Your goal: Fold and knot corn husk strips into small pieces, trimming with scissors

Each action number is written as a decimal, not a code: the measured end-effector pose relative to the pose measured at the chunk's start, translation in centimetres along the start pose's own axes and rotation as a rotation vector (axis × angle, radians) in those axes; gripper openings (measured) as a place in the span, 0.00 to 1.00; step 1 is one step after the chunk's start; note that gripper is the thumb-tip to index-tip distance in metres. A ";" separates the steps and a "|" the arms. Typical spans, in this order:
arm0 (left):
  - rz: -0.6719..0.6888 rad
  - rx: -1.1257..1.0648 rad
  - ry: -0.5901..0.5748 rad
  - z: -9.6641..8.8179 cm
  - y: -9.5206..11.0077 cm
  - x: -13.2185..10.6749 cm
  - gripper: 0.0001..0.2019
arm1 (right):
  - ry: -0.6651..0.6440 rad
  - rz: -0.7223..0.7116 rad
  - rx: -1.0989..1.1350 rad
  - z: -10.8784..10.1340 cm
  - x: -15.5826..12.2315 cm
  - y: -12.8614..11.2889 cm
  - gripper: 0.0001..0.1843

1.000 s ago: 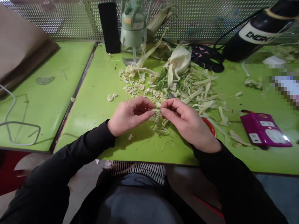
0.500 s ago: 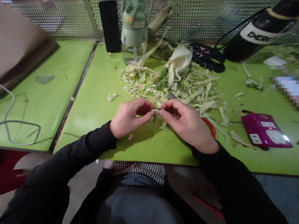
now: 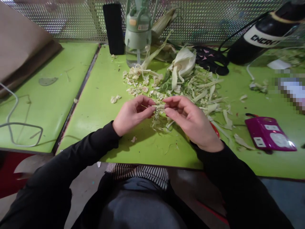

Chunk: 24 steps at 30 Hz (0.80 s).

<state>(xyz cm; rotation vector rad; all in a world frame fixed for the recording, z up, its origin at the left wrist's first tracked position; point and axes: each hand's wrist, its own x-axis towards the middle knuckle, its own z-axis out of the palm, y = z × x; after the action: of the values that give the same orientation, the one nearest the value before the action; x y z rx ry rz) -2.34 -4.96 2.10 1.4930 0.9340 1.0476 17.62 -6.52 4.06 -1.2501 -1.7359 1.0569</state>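
Observation:
Between my two hands is a small pale-green piece of corn husk (image 3: 160,107), with a narrow, knotted-looking length hanging below it and loose ends at its bottom. My left hand (image 3: 133,114) pinches its left end between thumb and fingers. At the other end, my right hand (image 3: 190,119) has thumb and forefinger around the husk. Behind both hands lies a heap of shredded corn husk (image 3: 202,86), beside small cut husk bits (image 3: 140,86). A red scissor handle (image 3: 214,129) shows partly from behind my right hand.
A pale-green bottle (image 3: 138,38) and an upright dark phone (image 3: 113,28) stand at the back. To the right are a purple socket block (image 3: 270,133) and a black bottle (image 3: 259,38). A brown paper bag (image 3: 23,41) and a grey cable (image 3: 21,144) lie left.
My hands have shifted slightly up and away from me. More of the knotted husk length now shows below my fingers, and my right forefinger has lifted a little from the thumb.

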 end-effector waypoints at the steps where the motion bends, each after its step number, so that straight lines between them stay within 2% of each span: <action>1: -0.018 -0.025 0.002 -0.1 0.1 0.1 0.05 | 0.014 -0.029 -0.011 -0.1 0.0 0.0 0.13; 4: -0.050 -0.056 0.007 -0.3 0.3 0.2 0.04 | 0.031 -0.082 -0.035 -0.1 0.2 0.3 0.12; 11: -0.055 -0.091 -0.013 0.0 -0.1 0.1 0.06 | 0.050 -0.046 -0.060 0.3 0.4 0.8 0.06; 17: -0.121 -0.200 -0.067 0.0 -0.3 0.1 0.16 | 0.103 -0.009 0.001 0.4 0.5 0.6 0.06; 20: -0.153 -0.264 -0.096 0.0 -0.7 0.2 0.13 | 0.101 0.014 0.045 0.4 0.5 0.6 0.09; 24: -0.159 -0.316 -0.047 0.1 -1.0 0.3 0.07 | 0.063 0.042 0.061 0.3 0.6 0.9 0.15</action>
<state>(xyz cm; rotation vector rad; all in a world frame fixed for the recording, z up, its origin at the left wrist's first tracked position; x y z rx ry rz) -2.15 -4.60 1.11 1.1577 0.7984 0.9884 17.49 -5.81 3.13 -1.2731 -1.6241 1.0753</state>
